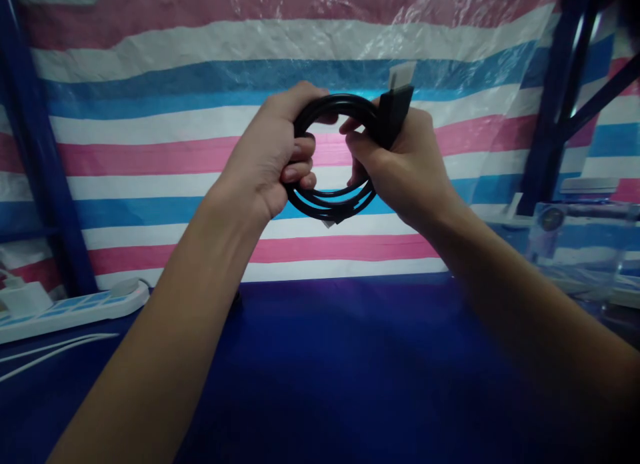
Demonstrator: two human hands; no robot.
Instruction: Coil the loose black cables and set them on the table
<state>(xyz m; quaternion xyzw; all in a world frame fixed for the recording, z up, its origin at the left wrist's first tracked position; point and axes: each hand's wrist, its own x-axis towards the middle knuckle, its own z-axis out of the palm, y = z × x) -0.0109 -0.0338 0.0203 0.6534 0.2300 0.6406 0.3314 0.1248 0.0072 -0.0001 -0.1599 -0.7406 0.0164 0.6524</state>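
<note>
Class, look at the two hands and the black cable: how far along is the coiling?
Done: most of the black round cable sits in several neat loops. In hand: the left hand grips one side of the coil, and the right hand pinches the other beside the black plug. Left: no tie shows around the loops, and they are not set down.

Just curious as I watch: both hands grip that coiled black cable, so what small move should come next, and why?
Probably tuck the plug end around the coil. The left hand and right hand hold the loops together in the air, but the plug sticks up loose.
</note>
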